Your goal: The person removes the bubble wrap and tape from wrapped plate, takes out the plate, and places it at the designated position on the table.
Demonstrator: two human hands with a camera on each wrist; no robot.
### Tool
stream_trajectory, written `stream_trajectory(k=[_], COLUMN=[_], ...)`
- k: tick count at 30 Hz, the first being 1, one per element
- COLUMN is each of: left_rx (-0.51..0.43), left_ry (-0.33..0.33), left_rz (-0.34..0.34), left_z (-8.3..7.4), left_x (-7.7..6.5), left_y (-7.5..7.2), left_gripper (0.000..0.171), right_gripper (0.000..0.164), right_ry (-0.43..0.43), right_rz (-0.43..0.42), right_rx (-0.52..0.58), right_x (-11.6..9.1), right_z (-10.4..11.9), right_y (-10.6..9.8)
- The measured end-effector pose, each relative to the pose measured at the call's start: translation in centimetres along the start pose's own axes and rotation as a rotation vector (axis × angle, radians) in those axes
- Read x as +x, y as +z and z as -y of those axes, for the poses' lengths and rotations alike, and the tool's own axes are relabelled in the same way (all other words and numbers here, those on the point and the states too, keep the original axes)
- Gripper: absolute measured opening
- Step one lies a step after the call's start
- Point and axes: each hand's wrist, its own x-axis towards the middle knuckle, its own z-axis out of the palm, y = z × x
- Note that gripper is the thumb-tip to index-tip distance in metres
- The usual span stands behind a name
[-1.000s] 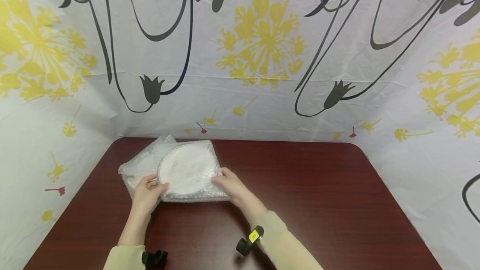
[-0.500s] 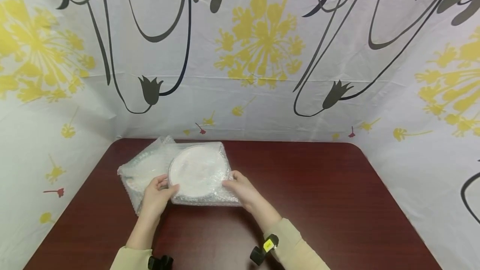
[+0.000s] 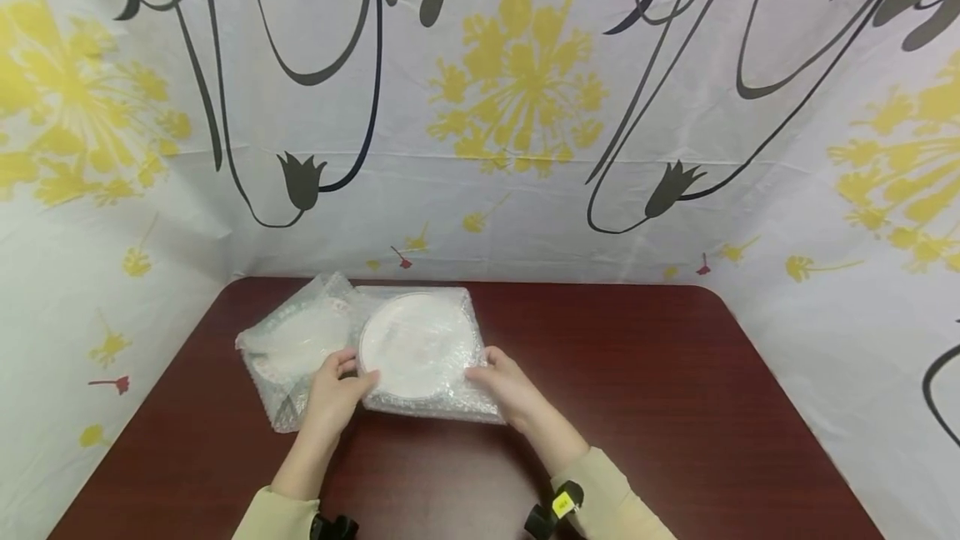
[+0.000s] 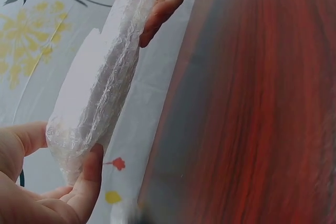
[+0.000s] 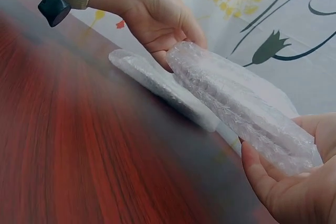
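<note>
A round white plate in bubble wrap [image 3: 422, 346] is held between both hands, raised above the table. My left hand [image 3: 330, 397] pinches its left edge, thumb on the near face and fingers behind. At its right edge, my right hand [image 3: 517, 394] grips the wrap in the same way. The left wrist view shows the packet [image 4: 107, 72] edge-on, thick and crinkled. A second bubble-wrapped white round piece [image 3: 296, 348] lies flat on the table behind my left hand; the held packet covers part of its right side. In the right wrist view this second packet [image 5: 157, 87] sits lower, beneath the held one.
The dark red-brown wooden table [image 3: 637, 390] extends to the right and toward me. A white cloth [image 3: 525, 223] with yellow and grey plant prints hangs around its back and sides. A black wrist camera [image 3: 551, 511] is strapped over each sleeve.
Both hands have carried the wrapped plate to the right and slightly toward me, uncovering more of the second packet. That second packet has stayed in place.
</note>
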Motion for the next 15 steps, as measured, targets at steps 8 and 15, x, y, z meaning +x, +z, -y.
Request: stream_trajectory(k=[8, 15], left_rx=[-0.032, -0.017], left_ry=[0.053, 0.084], left_rz=[0.023, 0.044], left_z=[0.1, -0.1], left_x=[-0.3, -1.0], left_y=[1.7, 3.1], left_gripper=[0.053, 0.053], right_gripper=[0.028, 0.024], right_ry=[0.01, 0.019], right_rz=[0.016, 0.025], right_rx=[0.002, 0.033], right_x=[-1.6, -3.0], right_z=[0.2, 0.0], right_y=[-1.9, -3.4])
